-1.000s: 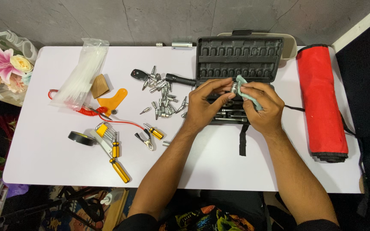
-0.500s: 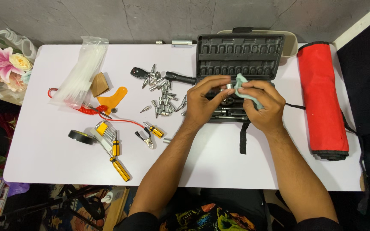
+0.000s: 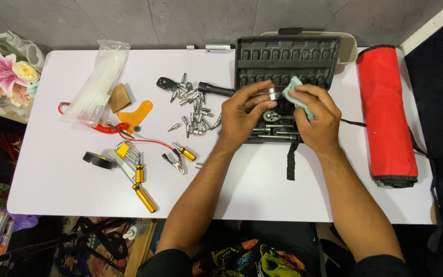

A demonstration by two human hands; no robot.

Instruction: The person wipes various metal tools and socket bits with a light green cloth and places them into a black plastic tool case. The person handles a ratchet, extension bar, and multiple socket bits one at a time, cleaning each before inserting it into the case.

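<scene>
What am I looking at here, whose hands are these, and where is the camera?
The camera sits on a person's head and looks down at a white table. The two bare hands are that person's own. The left hand holds a small metal socket in its fingers; the right hand holds a pale green cloth against it. Under the hands lies an open black tool case. To the left are loose metal bits, yellow screwdrivers, black tape and a bag of cable ties. To the right lies a red roll.

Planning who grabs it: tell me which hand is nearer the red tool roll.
Right. The right hand sits just left of the red tool roll, holding a pale cloth; the left hand is farther left, over the black socket case.
</scene>
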